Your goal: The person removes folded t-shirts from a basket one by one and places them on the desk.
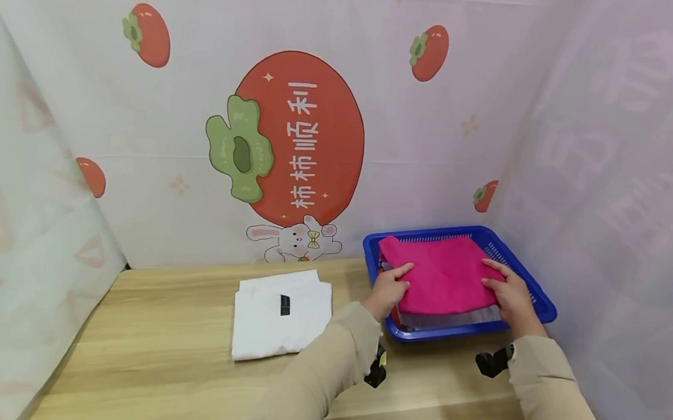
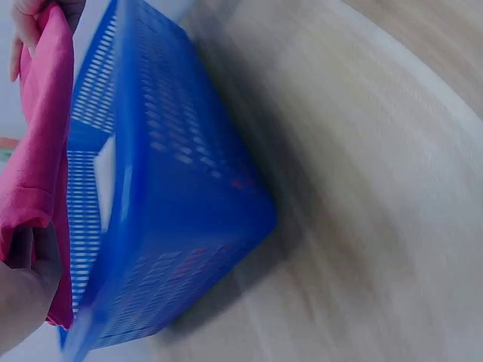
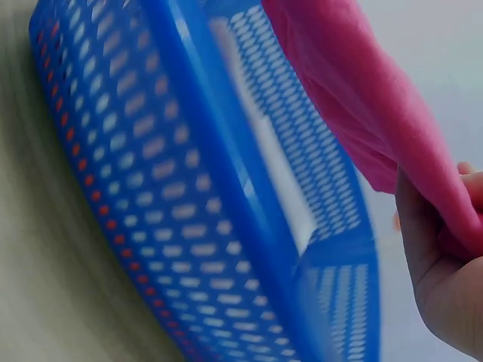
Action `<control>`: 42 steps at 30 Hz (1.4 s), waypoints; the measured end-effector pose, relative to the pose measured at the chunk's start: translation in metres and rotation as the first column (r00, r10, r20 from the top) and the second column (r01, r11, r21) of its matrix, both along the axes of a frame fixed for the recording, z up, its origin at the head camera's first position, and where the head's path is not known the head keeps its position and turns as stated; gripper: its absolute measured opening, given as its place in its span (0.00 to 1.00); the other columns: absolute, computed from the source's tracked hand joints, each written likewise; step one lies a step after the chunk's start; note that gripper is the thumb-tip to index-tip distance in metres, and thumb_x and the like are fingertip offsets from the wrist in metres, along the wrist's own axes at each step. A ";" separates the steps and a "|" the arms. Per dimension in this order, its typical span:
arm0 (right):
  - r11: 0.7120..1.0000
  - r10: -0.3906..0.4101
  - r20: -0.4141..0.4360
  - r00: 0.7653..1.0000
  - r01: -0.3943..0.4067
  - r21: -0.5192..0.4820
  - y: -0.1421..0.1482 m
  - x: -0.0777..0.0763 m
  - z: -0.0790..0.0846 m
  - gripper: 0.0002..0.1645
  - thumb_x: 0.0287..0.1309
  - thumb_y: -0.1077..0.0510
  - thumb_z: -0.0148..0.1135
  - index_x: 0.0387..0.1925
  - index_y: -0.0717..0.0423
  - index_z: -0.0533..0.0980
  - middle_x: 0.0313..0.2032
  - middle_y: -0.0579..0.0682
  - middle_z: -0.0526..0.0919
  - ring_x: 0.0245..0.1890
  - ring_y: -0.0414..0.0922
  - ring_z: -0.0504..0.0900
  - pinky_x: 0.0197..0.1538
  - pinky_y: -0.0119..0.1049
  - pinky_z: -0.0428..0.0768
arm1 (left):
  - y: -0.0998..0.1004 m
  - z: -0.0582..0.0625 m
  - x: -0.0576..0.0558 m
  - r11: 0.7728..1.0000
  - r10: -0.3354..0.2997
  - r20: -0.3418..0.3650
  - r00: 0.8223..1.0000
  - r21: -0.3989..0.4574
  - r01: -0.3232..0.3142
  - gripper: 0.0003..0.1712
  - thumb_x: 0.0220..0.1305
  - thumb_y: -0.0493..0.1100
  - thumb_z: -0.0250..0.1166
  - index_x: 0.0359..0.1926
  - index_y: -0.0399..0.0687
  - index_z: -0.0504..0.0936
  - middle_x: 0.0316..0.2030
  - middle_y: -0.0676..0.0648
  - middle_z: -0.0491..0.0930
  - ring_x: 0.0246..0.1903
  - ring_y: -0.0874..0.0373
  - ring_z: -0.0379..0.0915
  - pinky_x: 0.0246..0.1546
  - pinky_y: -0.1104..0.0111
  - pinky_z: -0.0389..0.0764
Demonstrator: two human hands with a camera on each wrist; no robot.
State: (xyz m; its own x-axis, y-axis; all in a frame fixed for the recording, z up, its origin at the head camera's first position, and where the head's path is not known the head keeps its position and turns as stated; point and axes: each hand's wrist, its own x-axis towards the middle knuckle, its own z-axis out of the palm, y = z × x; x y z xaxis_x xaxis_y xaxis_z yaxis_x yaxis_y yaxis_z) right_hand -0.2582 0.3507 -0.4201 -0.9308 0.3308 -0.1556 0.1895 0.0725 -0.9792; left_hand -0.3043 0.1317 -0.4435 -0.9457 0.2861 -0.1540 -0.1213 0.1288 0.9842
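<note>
A folded bright pink cloth (image 1: 445, 277) is held between both hands over a blue plastic basket (image 1: 465, 332). My left hand (image 1: 389, 291) grips its left edge, thumb on top and fingers underneath. At the opposite edge my right hand (image 1: 514, 295) pinches the cloth the same way. In the right wrist view the pink cloth (image 3: 377, 98) hangs above the rim of the basket (image 3: 249, 181). White fabric (image 3: 283, 177) shows inside the basket below it. The left wrist view has the left hand (image 2: 34, 286) curled round the cloth's near corner.
A folded white garment (image 1: 282, 316) with a black label lies flat on the wooden table (image 1: 166, 349), left of the basket. A printed curtain (image 1: 413, 134) stands behind the table, with further curtains on both sides; the right one (image 1: 622, 250) hangs close to the basket.
</note>
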 end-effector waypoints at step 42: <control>0.928 0.277 -0.317 0.907 -0.338 -0.157 -0.188 0.022 -0.027 0.20 0.47 0.71 0.58 0.44 0.55 0.75 0.39 0.48 0.77 0.31 0.40 0.75 0.31 0.31 0.76 | -0.238 0.019 0.056 0.981 0.192 -0.109 0.975 0.044 -0.188 0.23 0.57 0.31 0.52 0.52 0.55 0.74 0.57 0.45 0.61 0.54 0.50 0.57 0.43 0.59 0.70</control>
